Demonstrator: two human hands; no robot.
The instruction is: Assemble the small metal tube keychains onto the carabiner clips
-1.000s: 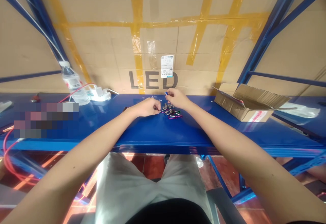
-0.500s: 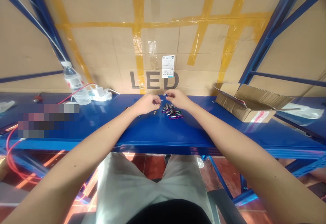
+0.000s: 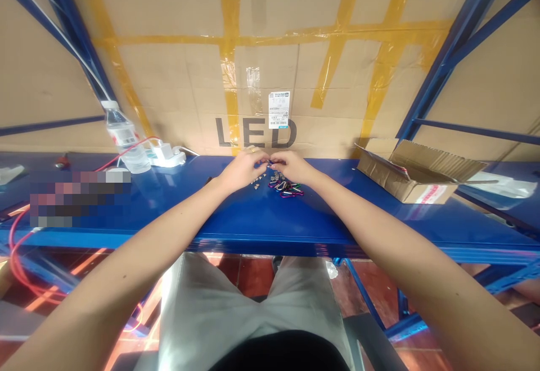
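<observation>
My left hand (image 3: 247, 169) and my right hand (image 3: 294, 167) meet fingertip to fingertip just above the blue tabletop. Pinched in my right fingers is a small blue item that looks like a carabiner (image 3: 269, 162), mostly hidden. My left fingers are closed at its near side, on something too small to make out. Below my right hand lies a pile of coloured carabiners (image 3: 289, 189), purple and green among them, with metal fittings attached. Several small metal parts (image 3: 257, 184) are scattered beside my left hand.
An open cardboard box (image 3: 415, 177) sits to the right. To the left stand a water bottle (image 3: 126, 140) and a white power strip (image 3: 167, 158) with a red cable. A large cardboard sheet (image 3: 181, 90) closes off the back, between blue rack posts (image 3: 458, 50).
My hands have come together; before, they were a little apart, with the blue item in my right fingers. More of the small metal parts now show beside my left hand.
</observation>
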